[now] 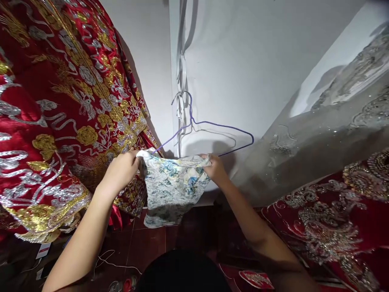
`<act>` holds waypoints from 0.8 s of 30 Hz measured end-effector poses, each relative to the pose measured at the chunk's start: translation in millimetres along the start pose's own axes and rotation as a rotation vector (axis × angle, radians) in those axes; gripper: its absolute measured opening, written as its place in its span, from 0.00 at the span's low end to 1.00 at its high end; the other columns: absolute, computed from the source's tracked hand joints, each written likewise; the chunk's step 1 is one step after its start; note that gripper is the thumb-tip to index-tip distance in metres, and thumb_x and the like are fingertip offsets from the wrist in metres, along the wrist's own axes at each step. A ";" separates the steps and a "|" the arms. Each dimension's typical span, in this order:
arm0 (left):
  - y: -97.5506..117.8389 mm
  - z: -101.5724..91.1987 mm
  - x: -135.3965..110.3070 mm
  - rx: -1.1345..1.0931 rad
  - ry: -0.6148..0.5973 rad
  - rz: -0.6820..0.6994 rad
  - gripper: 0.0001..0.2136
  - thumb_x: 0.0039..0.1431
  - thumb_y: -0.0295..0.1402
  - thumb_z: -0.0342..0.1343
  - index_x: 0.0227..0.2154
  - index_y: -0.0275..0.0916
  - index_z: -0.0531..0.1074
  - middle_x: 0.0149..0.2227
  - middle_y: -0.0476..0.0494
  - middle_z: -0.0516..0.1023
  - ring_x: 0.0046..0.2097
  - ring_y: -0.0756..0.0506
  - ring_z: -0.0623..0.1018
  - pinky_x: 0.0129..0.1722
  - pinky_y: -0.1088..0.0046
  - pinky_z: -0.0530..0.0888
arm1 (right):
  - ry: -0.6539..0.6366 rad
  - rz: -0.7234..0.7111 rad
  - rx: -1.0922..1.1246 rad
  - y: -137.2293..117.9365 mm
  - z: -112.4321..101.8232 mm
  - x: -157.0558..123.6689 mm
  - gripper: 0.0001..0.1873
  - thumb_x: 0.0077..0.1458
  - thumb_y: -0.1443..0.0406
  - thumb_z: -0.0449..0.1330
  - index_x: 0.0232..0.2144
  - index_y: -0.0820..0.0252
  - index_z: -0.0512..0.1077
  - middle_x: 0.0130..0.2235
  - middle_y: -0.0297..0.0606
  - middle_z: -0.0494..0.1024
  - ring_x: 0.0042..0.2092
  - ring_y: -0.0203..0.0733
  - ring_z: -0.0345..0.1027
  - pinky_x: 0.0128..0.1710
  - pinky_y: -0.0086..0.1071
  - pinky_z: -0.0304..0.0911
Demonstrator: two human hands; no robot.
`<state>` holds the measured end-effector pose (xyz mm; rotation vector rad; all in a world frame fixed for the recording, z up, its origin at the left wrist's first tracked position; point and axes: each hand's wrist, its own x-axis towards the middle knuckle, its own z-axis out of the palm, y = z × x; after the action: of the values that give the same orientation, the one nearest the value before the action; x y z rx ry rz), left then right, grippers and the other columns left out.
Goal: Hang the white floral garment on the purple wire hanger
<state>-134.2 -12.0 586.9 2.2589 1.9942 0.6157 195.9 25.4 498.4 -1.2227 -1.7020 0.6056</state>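
Since both the left hand (123,168) and right hand (215,167) pinch its upper corners at mid-frame, the floral garment (172,188) looks light, limp, best gripped along that edge below the purple wire hanger (209,123).

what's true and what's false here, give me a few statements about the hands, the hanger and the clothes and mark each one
1. The left hand and the right hand both grip the top edge of a small floral blue-and-cream cloth garment. True.
2. A thin purple wire hanger sits just above the hands, in front of the white wall. True.
3. The floral garment is spread flat on a table. False: it hangs in the air from the two hands.
4. The clothing beside the left hand is plain black. False: it is a red satin garment with gold and silver embroidery.
5. The hanger is made of thick wood. False: it is thin wire.
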 end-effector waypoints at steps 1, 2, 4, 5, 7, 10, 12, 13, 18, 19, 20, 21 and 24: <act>4.3 1.3 4.3 -0.022 -0.006 0.000 0.13 0.64 0.36 0.46 0.31 0.40 0.73 0.33 0.36 0.80 0.37 0.33 0.79 0.40 0.61 0.71 | -0.004 0.001 0.012 -2.4 0.8 -3.6 0.04 0.41 0.65 0.53 0.19 0.58 0.63 0.21 0.30 0.61 0.28 0.36 0.55 0.29 0.30 0.50; 9.3 3.9 8.4 -0.076 -0.021 0.024 0.13 0.64 0.36 0.46 0.30 0.39 0.74 0.30 0.37 0.79 0.34 0.35 0.79 0.38 0.62 0.71 | -0.005 0.003 0.023 -4.8 2.6 -7.3 0.04 0.41 0.65 0.54 0.18 0.58 0.61 0.21 0.30 0.59 0.27 0.36 0.54 0.28 0.30 0.48; 21.3 11.8 16.3 -0.251 -0.021 0.110 0.13 0.63 0.34 0.46 0.32 0.38 0.76 0.32 0.39 0.80 0.36 0.38 0.79 0.40 0.64 0.72 | 0.004 0.008 0.049 -8.6 9.1 -13.2 0.06 0.41 0.65 0.53 0.18 0.57 0.58 0.20 0.30 0.56 0.27 0.35 0.52 0.28 0.30 0.46; 28.0 16.1 20.0 -0.345 0.005 0.154 0.13 0.63 0.32 0.46 0.35 0.38 0.77 0.36 0.39 0.81 0.40 0.39 0.79 0.43 0.64 0.73 | 0.014 0.008 0.063 -10.1 13.5 -15.0 0.07 0.41 0.66 0.53 0.18 0.57 0.56 0.20 0.30 0.55 0.27 0.35 0.51 0.28 0.30 0.46; 40.8 23.4 26.5 -0.503 0.094 0.210 0.15 0.60 0.28 0.47 0.42 0.38 0.78 0.45 0.41 0.80 0.49 0.39 0.78 0.52 0.63 0.71 | 0.027 0.000 0.095 -12.3 22.7 -16.1 0.08 0.42 0.67 0.52 0.18 0.56 0.54 0.20 0.30 0.54 0.27 0.36 0.51 0.28 0.30 0.45; 52.7 27.1 33.6 -0.625 0.160 0.241 0.19 0.59 0.25 0.47 0.49 0.39 0.77 0.52 0.42 0.78 0.55 0.40 0.75 0.57 0.62 0.69 | -0.011 -0.009 0.150 -16.5 28.8 -14.1 0.08 0.43 0.68 0.52 0.19 0.56 0.54 0.21 0.30 0.55 0.27 0.36 0.51 0.28 0.31 0.46; 54.1 25.5 36.3 -0.647 0.112 0.260 0.20 0.59 0.26 0.48 0.52 0.40 0.76 0.53 0.43 0.77 0.54 0.40 0.75 0.56 0.63 0.69 | -0.092 -0.004 0.172 -21.9 22.8 -14.5 0.05 0.46 0.68 0.52 0.20 0.57 0.59 0.22 0.31 0.60 0.28 0.37 0.54 0.29 0.31 0.50; 53.3 24.2 37.1 -0.653 0.077 0.276 0.19 0.60 0.27 0.49 0.52 0.41 0.75 0.53 0.43 0.77 0.54 0.40 0.75 0.55 0.64 0.69 | -0.145 0.004 0.180 -25.7 16.8 -16.1 0.04 0.47 0.68 0.52 0.22 0.58 0.64 0.24 0.32 0.64 0.29 0.38 0.57 0.30 0.31 0.53; 48.1 16.3 38.3 -0.644 0.008 0.305 0.14 0.67 0.36 0.47 0.46 0.40 0.76 0.41 0.45 0.80 0.46 0.43 0.77 0.48 0.69 0.70 | -0.145 0.038 0.158 -50.8 -26.5 -38.4 0.29 0.49 0.68 0.57 0.55 0.56 0.72 0.37 0.39 0.78 0.38 0.46 0.71 0.38 0.35 0.66; 47.5 14.5 38.4 -0.618 0.012 0.301 0.14 0.68 0.37 0.46 0.45 0.40 0.76 0.39 0.46 0.79 0.43 0.43 0.77 0.46 0.70 0.70 | -0.024 0.037 0.122 -55.1 -35.0 -43.7 0.35 0.48 0.68 0.59 0.60 0.56 0.67 0.37 0.40 0.78 0.36 0.45 0.72 0.35 0.35 0.67; 47.1 12.6 38.6 -0.588 0.016 0.301 0.14 0.68 0.37 0.46 0.43 0.40 0.76 0.37 0.46 0.79 0.42 0.44 0.76 0.44 0.71 0.69 | 0.119 0.036 0.085 -58.4 -43.2 -48.2 0.40 0.47 0.68 0.61 0.64 0.56 0.62 0.36 0.40 0.79 0.33 0.44 0.71 0.32 0.35 0.67; 46.7 10.7 38.9 -0.557 0.018 0.309 0.14 0.68 0.37 0.45 0.42 0.39 0.75 0.36 0.47 0.78 0.40 0.44 0.76 0.43 0.71 0.69 | 0.255 0.043 0.050 -60.3 -51.2 -51.5 0.46 0.46 0.68 0.62 0.68 0.56 0.56 0.34 0.40 0.79 0.30 0.43 0.71 0.29 0.35 0.66; 45.8 6.4 40.4 -0.478 0.037 0.343 0.12 0.68 0.37 0.45 0.38 0.39 0.73 0.36 0.46 0.77 0.38 0.45 0.74 0.40 0.73 0.67 | 0.501 0.076 -0.021 -56.7 -76.3 -52.7 0.60 0.44 0.68 0.66 0.72 0.58 0.38 0.29 0.38 0.78 0.27 0.43 0.69 0.27 0.36 0.65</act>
<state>-85.8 21.2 605.2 2.2887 1.2844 1.0379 241.4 -53.7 557.5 -1.3266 -1.2483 0.2900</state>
